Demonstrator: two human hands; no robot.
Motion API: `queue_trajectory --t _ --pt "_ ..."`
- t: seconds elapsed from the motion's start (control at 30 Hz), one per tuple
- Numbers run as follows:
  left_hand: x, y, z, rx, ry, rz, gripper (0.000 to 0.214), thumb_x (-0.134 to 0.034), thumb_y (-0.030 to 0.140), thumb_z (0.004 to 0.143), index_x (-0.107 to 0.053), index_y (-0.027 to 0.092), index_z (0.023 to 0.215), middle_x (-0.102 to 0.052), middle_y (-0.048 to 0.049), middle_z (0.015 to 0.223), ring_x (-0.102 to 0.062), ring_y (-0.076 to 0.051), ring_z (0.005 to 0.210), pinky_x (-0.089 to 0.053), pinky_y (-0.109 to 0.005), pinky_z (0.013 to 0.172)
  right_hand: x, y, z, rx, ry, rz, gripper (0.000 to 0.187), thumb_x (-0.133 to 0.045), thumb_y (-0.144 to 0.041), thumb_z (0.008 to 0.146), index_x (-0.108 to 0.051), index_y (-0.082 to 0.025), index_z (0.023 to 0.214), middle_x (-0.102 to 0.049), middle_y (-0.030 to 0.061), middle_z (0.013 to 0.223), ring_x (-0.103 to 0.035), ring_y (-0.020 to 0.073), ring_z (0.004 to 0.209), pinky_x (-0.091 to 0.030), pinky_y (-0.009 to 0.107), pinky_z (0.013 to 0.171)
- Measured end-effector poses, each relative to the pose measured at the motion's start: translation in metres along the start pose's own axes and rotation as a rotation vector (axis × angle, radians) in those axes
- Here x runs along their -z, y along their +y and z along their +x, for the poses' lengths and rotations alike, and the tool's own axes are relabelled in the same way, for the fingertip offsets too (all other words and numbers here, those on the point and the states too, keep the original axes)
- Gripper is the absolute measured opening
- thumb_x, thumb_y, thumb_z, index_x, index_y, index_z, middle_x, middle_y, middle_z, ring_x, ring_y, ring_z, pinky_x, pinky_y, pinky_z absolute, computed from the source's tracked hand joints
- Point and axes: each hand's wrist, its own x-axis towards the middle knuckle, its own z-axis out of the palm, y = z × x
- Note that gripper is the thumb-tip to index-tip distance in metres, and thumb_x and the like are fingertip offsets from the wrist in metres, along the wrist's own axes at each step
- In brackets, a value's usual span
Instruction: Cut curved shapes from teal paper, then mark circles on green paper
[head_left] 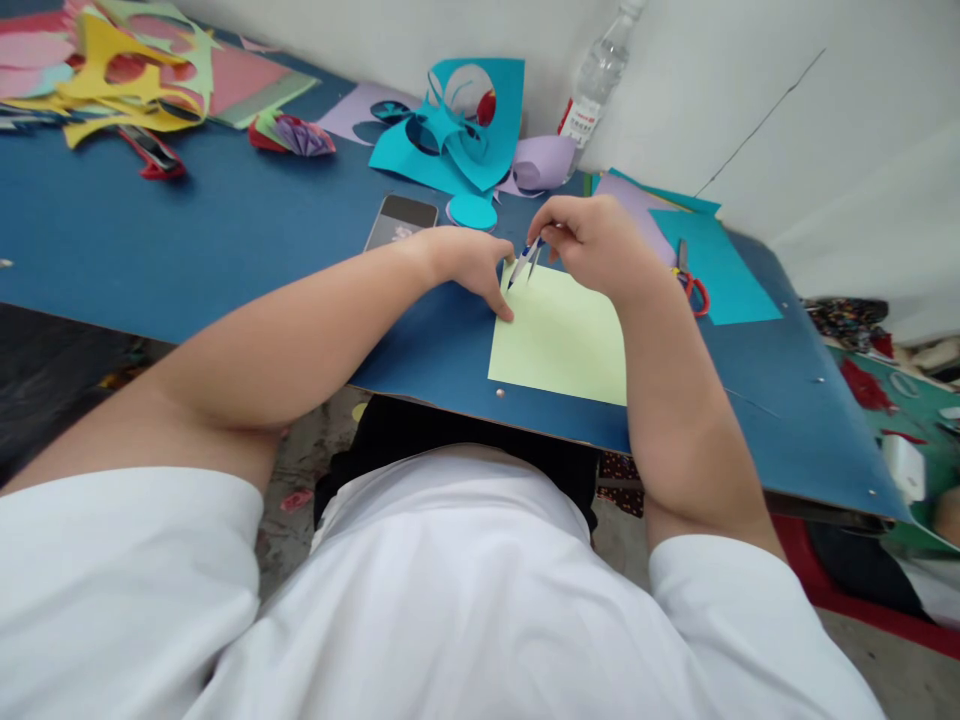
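A pale green sheet of paper (562, 335) lies flat near the front edge of the blue table. My left hand (480, 268) rests at its upper left edge, thumb and fingers spread apart on the paper. Between the fingertips of my right hand (589, 240) is the top of a drawing compass (526, 262), white and blue, its legs slightly apart. The compass points down at the sheet's upper left corner, close to my left fingers. Just beyond lie round blue paper discs (472, 212). A phone (401, 220) is partly hidden behind my left wrist.
Cut blue paper scraps (457, 130) and a plastic bottle (596, 85) stand by the wall. Red-handled scissors (694, 285) lie right, beside blue sheets (720, 265). Yellow scraps (112, 75), a red-handled tool (154, 155) and a folded paper piece (291, 135) are at left.
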Motion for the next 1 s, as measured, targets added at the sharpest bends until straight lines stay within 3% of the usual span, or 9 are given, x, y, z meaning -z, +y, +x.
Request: queue_trajectory --t 0.17,0.3,0.4,0.57,0.77,1.0 --pt "-0.001 -0.002 0.002 -0.012 0.009 -0.017 0.124 -0.093 0.078 0.073 -0.053 0.036 0.182 -0.068 -0.0112 0.175 -0.061 -0.049 0.162 -0.047 -0.047 0.135 -0.009 0.003 0.012 -0.007 0.044 -0.056 0.039 -0.052 -0.015 0.112 -0.085 -0.027 0.13 -0.089 0.0075 0.124 -0.079 0.027 0.108 -0.058 0.037 0.096" --pt "-0.001 -0.003 0.002 0.005 0.015 -0.018 0.13 -0.096 0.08 0.071 -0.049 0.039 0.185 -0.066 -0.0098 0.178 -0.055 -0.052 0.167 -0.047 -0.049 0.135 -0.009 0.002 0.018 -0.055 0.086 -0.17 0.038 -0.054 -0.017 0.115 -0.084 -0.016 0.138 -0.089 0.0172 0.133 -0.08 0.032 0.121 -0.059 0.041 0.104" --pt "-0.001 -0.001 0.0 0.018 0.012 -0.018 0.132 -0.096 0.079 0.071 -0.046 0.039 0.187 -0.065 -0.0099 0.18 -0.055 -0.052 0.167 -0.047 -0.05 0.134 -0.004 -0.001 0.017 -0.136 0.071 -0.226 0.036 -0.055 -0.022 0.118 -0.085 -0.019 0.137 -0.088 0.0184 0.133 -0.08 0.0344 0.123 -0.059 0.044 0.107" --pt "0.001 0.002 -0.003 0.027 0.0 -0.003 0.129 -0.093 0.077 0.075 -0.045 0.039 0.188 -0.063 -0.0095 0.181 -0.056 -0.053 0.166 -0.047 -0.05 0.133 0.009 -0.011 0.006 -0.267 -0.035 -0.331 0.039 -0.052 -0.025 0.123 -0.081 -0.011 0.143 -0.087 0.0227 0.127 -0.08 0.0368 0.125 -0.056 0.043 0.103" --pt "0.001 0.004 -0.003 0.045 -0.004 0.0 0.127 -0.094 0.075 0.075 -0.045 0.043 0.188 -0.064 -0.0077 0.181 -0.056 -0.05 0.166 -0.048 -0.049 0.132 0.019 -0.025 -0.005 -0.306 -0.157 -0.429 0.044 -0.047 -0.031 0.126 -0.076 -0.004 0.146 -0.08 0.0334 0.141 -0.077 0.0433 0.134 -0.048 0.042 0.089" --pt "0.001 0.003 -0.002 0.023 -0.006 0.002 0.125 -0.094 0.075 0.077 -0.048 0.041 0.188 -0.065 -0.008 0.18 -0.059 -0.05 0.164 -0.047 -0.049 0.132 0.019 -0.045 -0.01 -0.305 -0.204 -0.493 0.045 -0.047 -0.035 0.126 -0.08 -0.007 0.138 -0.082 0.0292 0.137 -0.079 0.0429 0.132 -0.052 0.04 0.088"
